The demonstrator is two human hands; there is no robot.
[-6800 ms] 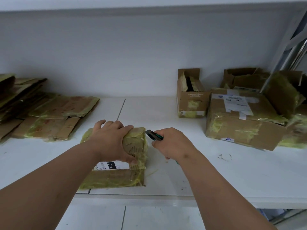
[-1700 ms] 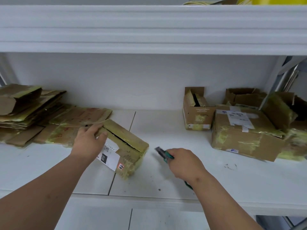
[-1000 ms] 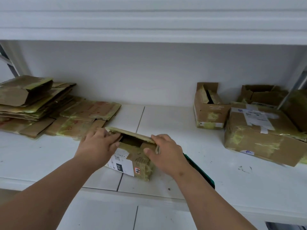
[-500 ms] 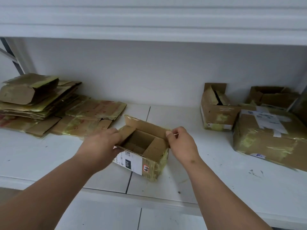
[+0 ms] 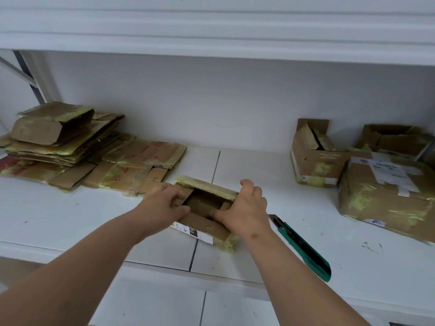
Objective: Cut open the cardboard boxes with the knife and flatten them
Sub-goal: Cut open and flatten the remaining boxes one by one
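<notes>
A small cardboard box point(image 5: 204, 228) with yellowed tape and a white label stands open on the white shelf, its empty inside showing. My left hand point(image 5: 164, 203) grips its left flap. My right hand point(image 5: 242, 208) grips the right flap, with the thumb inside the opening. The far flap stands along the back edge. The green utility knife point(image 5: 303, 249) lies on the shelf just right of my right wrist, with neither hand on it.
Flattened cardboard point(image 5: 138, 165) lies spread and stacked at the left. At the right stand a small opened box point(image 5: 315, 158), a large taped box point(image 5: 386, 196) and another opened box point(image 5: 395, 137) behind it. An upper shelf point(image 5: 211, 31) hangs overhead.
My right hand has put the knife down on the shelf. Both hands have opened the box's top flaps and now press them outward; the box sits lower than half a second ago.
</notes>
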